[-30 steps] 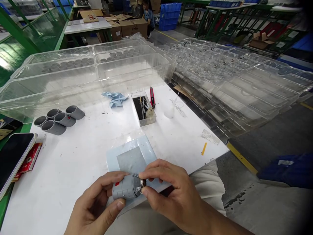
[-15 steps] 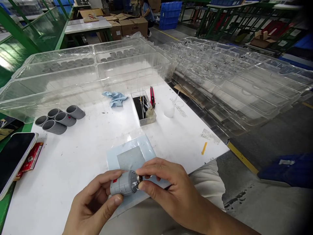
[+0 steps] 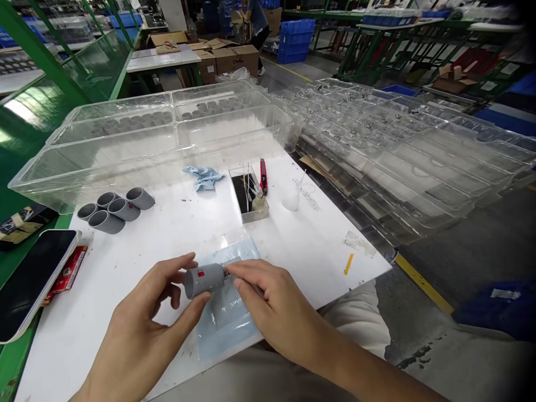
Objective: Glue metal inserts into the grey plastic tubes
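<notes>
A short grey cylinder with a small red label is pinched between thumb and fingers of my left hand, just above a pale blue mat on the white table. My right hand touches the cylinder's right end with thumb and forefinger pressed together on a small metal part there. Both hands are near the table's front edge.
Several grey tubes lie at the left. A phone and a red pack sit at the left edge. A clear box with swabs, a red knife, a blue cloth and clear trays stand behind.
Both hands have lifted the cylinder up and to the left over the mat. The cylinder has turned so its open end faces left. The view has tilted slightly.
</notes>
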Available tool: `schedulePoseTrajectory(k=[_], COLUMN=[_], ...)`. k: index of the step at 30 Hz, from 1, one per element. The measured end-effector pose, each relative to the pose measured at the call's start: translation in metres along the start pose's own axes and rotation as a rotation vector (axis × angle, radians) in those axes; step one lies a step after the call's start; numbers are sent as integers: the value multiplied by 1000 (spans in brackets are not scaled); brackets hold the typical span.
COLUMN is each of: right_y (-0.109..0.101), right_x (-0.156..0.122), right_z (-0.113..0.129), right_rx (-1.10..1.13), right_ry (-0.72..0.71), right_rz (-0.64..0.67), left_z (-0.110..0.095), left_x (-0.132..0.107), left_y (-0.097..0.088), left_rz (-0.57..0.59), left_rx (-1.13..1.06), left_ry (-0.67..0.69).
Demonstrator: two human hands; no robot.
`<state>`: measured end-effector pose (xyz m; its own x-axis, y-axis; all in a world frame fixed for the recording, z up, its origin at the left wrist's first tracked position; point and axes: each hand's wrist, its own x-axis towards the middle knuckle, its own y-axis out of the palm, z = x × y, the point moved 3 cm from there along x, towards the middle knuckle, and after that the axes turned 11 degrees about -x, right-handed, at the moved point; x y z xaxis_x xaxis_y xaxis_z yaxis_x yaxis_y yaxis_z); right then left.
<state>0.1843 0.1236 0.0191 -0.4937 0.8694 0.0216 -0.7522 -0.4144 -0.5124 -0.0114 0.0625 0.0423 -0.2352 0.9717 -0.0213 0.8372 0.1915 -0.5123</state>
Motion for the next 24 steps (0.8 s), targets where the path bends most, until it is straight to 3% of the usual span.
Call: schedulePoseTrajectory(k=[5,8,13,15,20,24], right_y=[-4,-6,-15,-29,-72,-64], right_x=[5,4,6,12,25,21], right_z=[2,7,8,3,-7,-11], right_rx=[-72,-122,-235,-278,-386,-358], right_ry=[-8,-29,-43,-3,76,54], right_rz=[121,123,153,107,-167,-105], left_z=[-9,-8,-2,0,5,12], left_x=[12,14,13,11,7,6], left_y=[12,16,17,18,19,18], left_rz=[18,51,54,60,52,75], left_rx=[13,18,-46,-84,-146,-169], left_ry=[-27,29,-4,3,118,174])
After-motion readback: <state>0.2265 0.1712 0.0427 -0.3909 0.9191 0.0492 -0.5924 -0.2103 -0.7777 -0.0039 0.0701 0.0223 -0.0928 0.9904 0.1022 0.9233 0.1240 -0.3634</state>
